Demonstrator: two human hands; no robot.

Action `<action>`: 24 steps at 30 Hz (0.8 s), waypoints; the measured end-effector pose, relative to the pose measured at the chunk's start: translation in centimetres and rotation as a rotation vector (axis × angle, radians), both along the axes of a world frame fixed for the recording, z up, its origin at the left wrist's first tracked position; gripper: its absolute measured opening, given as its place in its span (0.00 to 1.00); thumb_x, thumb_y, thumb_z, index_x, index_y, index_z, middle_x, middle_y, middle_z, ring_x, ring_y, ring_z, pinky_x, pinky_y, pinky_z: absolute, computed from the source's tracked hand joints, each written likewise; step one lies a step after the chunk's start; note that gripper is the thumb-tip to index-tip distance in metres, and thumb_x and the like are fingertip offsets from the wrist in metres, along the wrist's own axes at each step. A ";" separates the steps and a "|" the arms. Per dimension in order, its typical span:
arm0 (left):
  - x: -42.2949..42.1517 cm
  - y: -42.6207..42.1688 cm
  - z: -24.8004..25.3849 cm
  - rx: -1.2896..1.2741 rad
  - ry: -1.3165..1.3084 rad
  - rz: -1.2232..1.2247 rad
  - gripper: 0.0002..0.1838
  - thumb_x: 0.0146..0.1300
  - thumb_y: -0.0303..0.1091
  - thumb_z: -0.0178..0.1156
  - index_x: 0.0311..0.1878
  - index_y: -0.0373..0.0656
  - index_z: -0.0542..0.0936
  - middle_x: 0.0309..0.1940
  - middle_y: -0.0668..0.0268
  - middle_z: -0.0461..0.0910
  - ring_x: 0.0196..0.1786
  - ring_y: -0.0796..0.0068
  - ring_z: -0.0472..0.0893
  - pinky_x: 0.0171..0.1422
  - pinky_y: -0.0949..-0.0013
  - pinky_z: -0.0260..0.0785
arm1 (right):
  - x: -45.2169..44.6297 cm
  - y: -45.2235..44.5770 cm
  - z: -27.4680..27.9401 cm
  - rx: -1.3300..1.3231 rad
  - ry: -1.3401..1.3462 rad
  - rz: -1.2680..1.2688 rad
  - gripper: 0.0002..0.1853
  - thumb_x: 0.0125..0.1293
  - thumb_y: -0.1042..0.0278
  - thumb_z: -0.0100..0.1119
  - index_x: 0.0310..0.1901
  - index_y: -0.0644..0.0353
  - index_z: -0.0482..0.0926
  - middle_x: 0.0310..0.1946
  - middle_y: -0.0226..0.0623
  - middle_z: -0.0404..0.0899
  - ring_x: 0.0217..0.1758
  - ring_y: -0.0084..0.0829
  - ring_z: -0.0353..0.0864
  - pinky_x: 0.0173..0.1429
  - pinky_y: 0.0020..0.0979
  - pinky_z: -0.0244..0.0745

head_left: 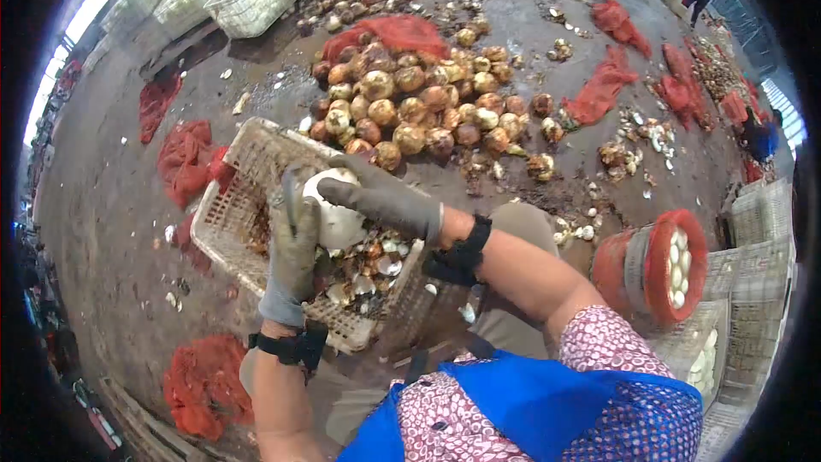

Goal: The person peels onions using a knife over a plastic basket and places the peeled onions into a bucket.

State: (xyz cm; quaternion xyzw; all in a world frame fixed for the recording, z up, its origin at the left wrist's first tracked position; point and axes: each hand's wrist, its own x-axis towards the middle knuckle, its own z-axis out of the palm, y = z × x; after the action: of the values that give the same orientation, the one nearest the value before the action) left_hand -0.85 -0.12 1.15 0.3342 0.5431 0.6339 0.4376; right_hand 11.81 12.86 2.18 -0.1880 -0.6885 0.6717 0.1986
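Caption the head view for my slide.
Grey-gloved left hand and right hand hold a peeled white onion over a dirty-white plastic crate near heaped brown onions.

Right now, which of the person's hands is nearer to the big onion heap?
Right. The right hand, on the white bulb, is just short of the onion heap's near edge; the left hand is farther off, at the bulb's left side.

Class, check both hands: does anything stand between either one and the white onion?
Nothing visible does, gloves aside: the right hand holds the white onion, and the left hand appears to press against its side.
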 end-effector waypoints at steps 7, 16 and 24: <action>0.4 0.4 1.7 0.110 -0.505 0.182 0.30 0.75 0.59 0.39 0.64 0.43 0.69 0.37 0.68 0.82 0.23 0.84 0.74 0.21 0.77 0.64 | -1.1 0.5 -0.1 0.203 0.211 -0.001 0.58 0.42 0.57 0.82 0.72 0.63 0.53 0.65 0.44 0.64 0.67 0.37 0.66 0.70 0.38 0.63; -0.8 -0.2 -1.0 0.320 1.011 0.259 0.20 0.75 0.43 0.49 0.57 0.37 0.76 0.38 0.64 0.82 0.38 0.73 0.80 0.46 0.65 0.75 | -0.3 1.4 -0.4 0.470 0.204 -0.066 0.50 0.40 0.60 0.81 0.64 0.62 0.61 0.52 0.41 0.72 0.56 0.33 0.75 0.61 0.34 0.72; 0.2 -1.8 4.0 -0.365 1.056 -0.067 0.12 0.59 0.34 0.60 0.44 0.41 0.73 0.35 0.49 0.81 0.41 0.46 0.82 0.44 0.49 0.73 | 1.7 2.7 -0.9 0.717 0.018 -0.078 0.51 0.36 0.61 0.81 0.63 0.63 0.63 0.52 0.43 0.74 0.56 0.38 0.76 0.61 0.36 0.73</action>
State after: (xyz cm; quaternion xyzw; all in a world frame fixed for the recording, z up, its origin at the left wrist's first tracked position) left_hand -0.68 -1.95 5.18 0.5424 0.7785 0.2618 0.1767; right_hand 13.49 15.52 1.33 -0.1265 -0.8708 0.3810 0.2837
